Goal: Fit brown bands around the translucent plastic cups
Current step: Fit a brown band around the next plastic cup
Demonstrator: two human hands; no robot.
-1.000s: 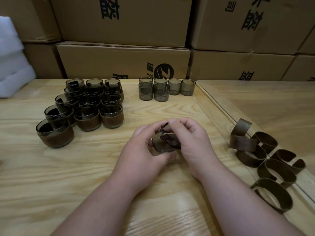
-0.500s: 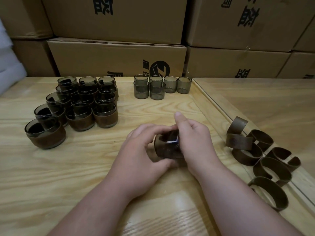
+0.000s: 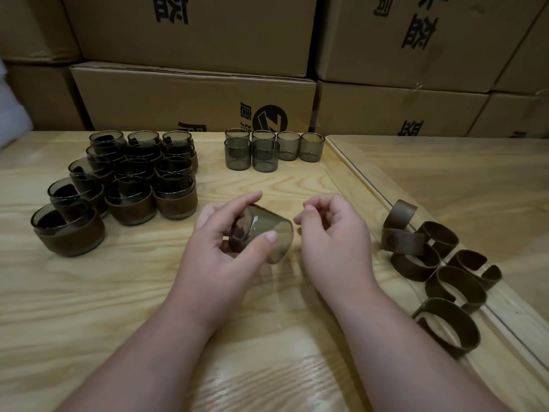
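Left hand (image 3: 219, 248) grips smoky translucent plastic cup (image 3: 264, 233), tilted on side above pale wooden table (image 3: 89, 292); I can't tell if band is on it. Right hand (image 3: 332, 233) just beside, fingers loosely curled, holding nothing. I judge cup light, stiff, slick: hold by wall. Curled brown leather-like bands (image 3: 439, 269) lie right, look springy; finished banded cups (image 3: 118, 185) left
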